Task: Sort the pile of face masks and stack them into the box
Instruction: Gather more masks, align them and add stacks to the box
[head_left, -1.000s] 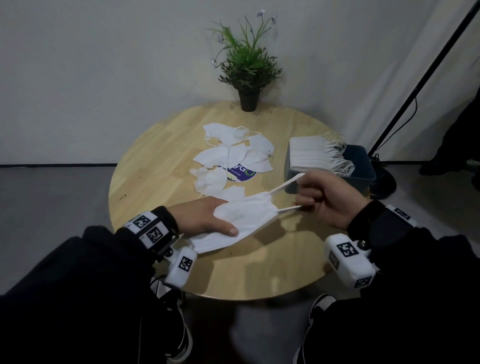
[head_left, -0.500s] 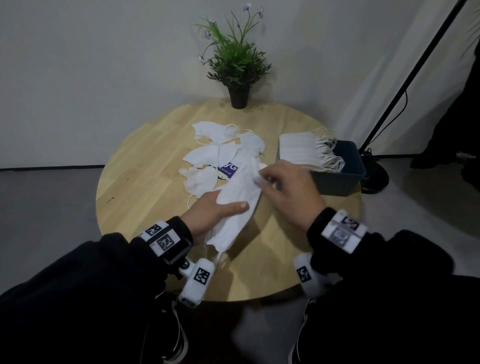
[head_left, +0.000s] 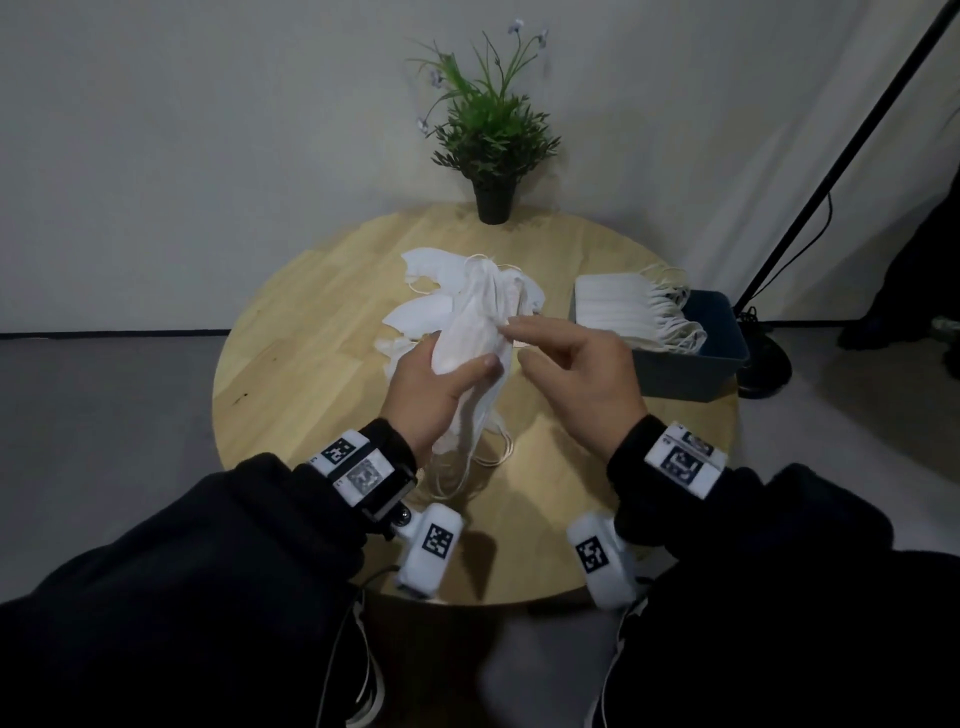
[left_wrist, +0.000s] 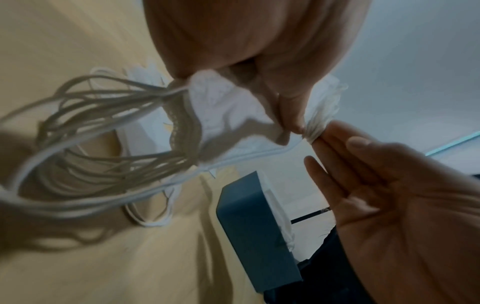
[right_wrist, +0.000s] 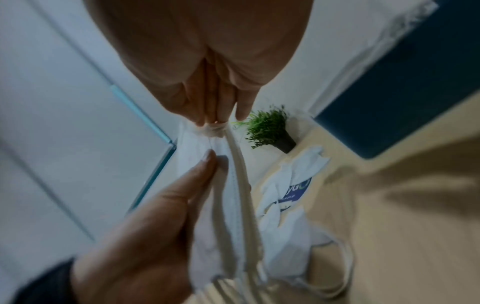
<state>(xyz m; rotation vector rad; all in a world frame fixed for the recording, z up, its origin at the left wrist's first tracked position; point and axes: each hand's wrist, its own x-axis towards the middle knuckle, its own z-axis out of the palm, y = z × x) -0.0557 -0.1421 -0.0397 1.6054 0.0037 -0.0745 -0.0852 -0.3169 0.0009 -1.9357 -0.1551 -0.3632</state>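
Observation:
My left hand (head_left: 441, 387) grips a bundle of white face masks (head_left: 470, 332) upright above the round wooden table (head_left: 311, 364), thumb across its front. The ear loops (left_wrist: 91, 127) dangle below the bundle. My right hand (head_left: 566, 364) is beside it with straight fingers (left_wrist: 335, 142) touching the bundle's bunched upper end, the thumb apart. Behind the bundle, loose masks (head_left: 421, 312) lie in a pile; one carries a blue printed label (right_wrist: 296, 189). A dark blue box (head_left: 696, 374) at the table's right edge holds a neat stack of masks (head_left: 618, 306).
A potted green plant (head_left: 493, 145) stands at the table's far edge against the wall. A black stand pole (head_left: 831, 182) rises from a base (head_left: 763, 364) on the floor just right of the box. Bare wood lies to the left of the pile.
The mask was stretched flat between both hands, with my right hand gripping its ear loops. The right hand has let the loops go, and the left now holds the bundle upright.

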